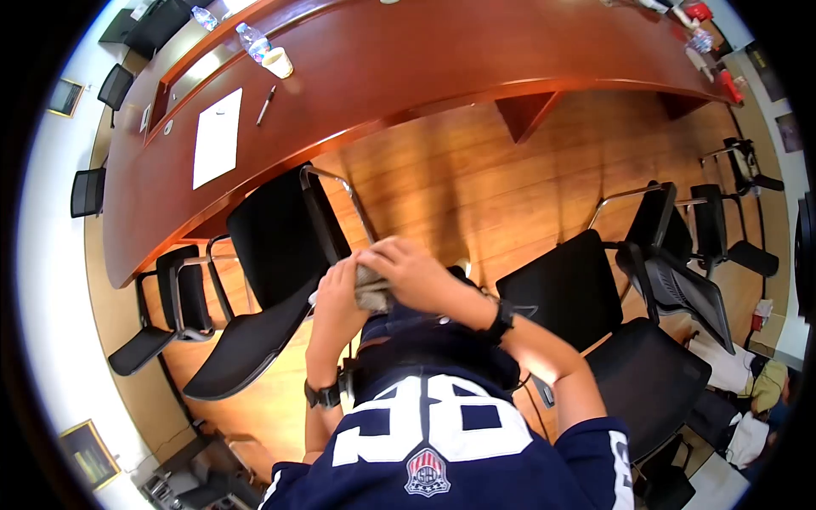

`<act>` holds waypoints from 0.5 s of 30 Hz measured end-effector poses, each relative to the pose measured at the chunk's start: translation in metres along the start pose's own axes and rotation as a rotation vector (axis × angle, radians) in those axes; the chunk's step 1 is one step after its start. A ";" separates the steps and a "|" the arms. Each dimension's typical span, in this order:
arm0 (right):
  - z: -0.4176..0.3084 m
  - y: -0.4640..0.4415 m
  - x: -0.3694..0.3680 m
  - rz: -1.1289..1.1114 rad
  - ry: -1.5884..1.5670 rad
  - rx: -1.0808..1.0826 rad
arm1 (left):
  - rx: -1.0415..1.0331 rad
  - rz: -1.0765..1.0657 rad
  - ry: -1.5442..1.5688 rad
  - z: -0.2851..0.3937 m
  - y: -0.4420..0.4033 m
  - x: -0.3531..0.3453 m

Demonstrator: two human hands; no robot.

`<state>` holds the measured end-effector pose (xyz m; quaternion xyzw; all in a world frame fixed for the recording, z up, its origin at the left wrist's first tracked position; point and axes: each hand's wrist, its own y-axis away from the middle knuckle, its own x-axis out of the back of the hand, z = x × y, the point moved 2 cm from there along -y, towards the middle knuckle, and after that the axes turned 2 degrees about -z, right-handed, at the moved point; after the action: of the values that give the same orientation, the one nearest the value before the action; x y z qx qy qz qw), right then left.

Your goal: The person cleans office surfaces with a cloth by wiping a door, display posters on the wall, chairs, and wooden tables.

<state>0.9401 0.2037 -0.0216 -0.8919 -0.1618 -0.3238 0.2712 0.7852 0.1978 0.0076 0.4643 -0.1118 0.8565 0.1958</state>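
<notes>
Both of my hands meet in front of my waist around a crumpled grey-brown cloth. My left hand is closed on its left side, with a little of something pale showing beside the fingers. From the right, my right hand grips the cloth's top, its fingers bent over it and close to my left hand. Most of the cloth is hidden by the fingers. A dark watch or band sits on each wrist.
A long reddish wooden table curves ahead, bearing a paper sheet, a pen, a paper cup and bottles. Black chairs stand close on the left, others on the right. Clothes lie at the far right.
</notes>
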 end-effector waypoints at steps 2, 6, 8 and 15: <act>0.027 0.006 0.020 -0.028 -0.026 -0.021 | -0.003 -0.017 0.005 0.007 -0.024 -0.015; 0.078 0.000 0.043 0.022 0.006 -0.022 | 0.048 -0.016 -0.009 0.018 -0.080 -0.025; 0.112 -0.011 0.060 0.022 0.011 -0.049 | 0.043 -0.018 -0.040 0.014 -0.118 -0.039; 0.274 -0.035 0.130 0.214 0.204 -0.089 | -0.165 0.085 -0.154 0.020 -0.303 -0.127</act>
<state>1.1543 0.4078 -0.0981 -0.8776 -0.0227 -0.3890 0.2792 0.9958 0.4335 -0.0853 0.5060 -0.2164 0.8137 0.1875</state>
